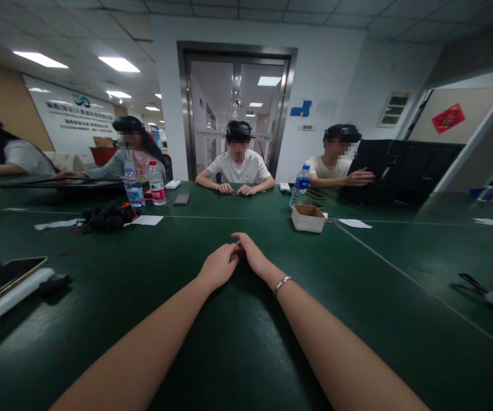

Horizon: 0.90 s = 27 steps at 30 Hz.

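Observation:
Both my arms stretch forward over the dark green table (pixel 238 331). My left hand (pixel 219 266) rests on its surface near the middle, its fingers curled inward and meeting those of the other hand. My right hand (pixel 251 251) stands on edge, touching my left hand at the fingertips, with a silver bracelet (pixel 281 285) round the wrist. Whatever lies between the fingers, if anything, is hidden. Beyond my hands, to the right, is a small open cardboard box (pixel 308 219).
Four people sit across the table. Bottles (pixel 133 187) (pixel 156 184) and black cables (pixel 107 217) are at the left, another bottle (pixel 300 186) behind the box. A black case (pixel 400 171) stands far right; a phone (pixel 21 274) lies near left.

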Each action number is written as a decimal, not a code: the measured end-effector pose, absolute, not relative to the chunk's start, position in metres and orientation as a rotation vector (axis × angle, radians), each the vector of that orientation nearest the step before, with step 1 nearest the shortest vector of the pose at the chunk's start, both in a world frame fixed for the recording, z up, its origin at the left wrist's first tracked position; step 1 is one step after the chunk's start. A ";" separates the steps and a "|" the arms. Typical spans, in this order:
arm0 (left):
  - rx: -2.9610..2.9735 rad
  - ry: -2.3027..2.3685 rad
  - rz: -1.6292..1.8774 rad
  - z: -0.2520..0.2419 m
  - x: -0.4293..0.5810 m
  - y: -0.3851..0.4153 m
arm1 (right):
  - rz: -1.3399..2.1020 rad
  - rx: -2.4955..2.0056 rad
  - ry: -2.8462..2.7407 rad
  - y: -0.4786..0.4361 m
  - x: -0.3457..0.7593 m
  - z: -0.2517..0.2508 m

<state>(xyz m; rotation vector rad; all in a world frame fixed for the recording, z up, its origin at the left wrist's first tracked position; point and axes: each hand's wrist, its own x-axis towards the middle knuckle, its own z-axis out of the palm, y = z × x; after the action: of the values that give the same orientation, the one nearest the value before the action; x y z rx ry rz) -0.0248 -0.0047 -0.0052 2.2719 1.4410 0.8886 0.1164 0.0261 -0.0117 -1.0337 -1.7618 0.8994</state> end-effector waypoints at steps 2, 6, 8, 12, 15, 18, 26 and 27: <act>2.134 1.441 0.995 -0.007 -0.027 0.000 | 1.040 -1.005 -1.659 0.022 0.113 -0.007; 1.977 1.418 1.127 -0.008 -0.030 0.006 | 1.216 -0.964 -1.555 0.016 0.109 -0.001; 1.981 1.374 1.147 -0.009 -0.031 0.006 | 1.221 -0.945 -1.504 0.016 0.109 -0.001; 1.886 1.309 1.203 -0.012 -0.031 0.009 | 1.165 -0.957 -1.297 0.021 0.113 -0.006; 1.721 1.269 1.232 -0.015 -0.032 0.013 | 1.039 -1.025 -1.230 0.027 0.119 -0.012; 1.670 1.206 1.293 -0.015 -0.033 0.017 | 0.842 -1.112 -1.411 0.030 0.122 -0.016; 1.579 1.063 1.346 -0.019 -0.037 0.025 | 0.412 -1.198 -1.920 0.016 0.117 -0.002; 1.590 1.062 1.340 -0.019 -0.037 0.025 | 0.404 -1.198 -1.936 0.015 0.117 -0.001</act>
<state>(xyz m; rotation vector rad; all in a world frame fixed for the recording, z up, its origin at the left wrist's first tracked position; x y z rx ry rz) -0.0371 0.0254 -0.0194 1.5896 1.0618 1.3401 0.1169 0.0148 -0.0014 -1.1984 -1.9364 0.4041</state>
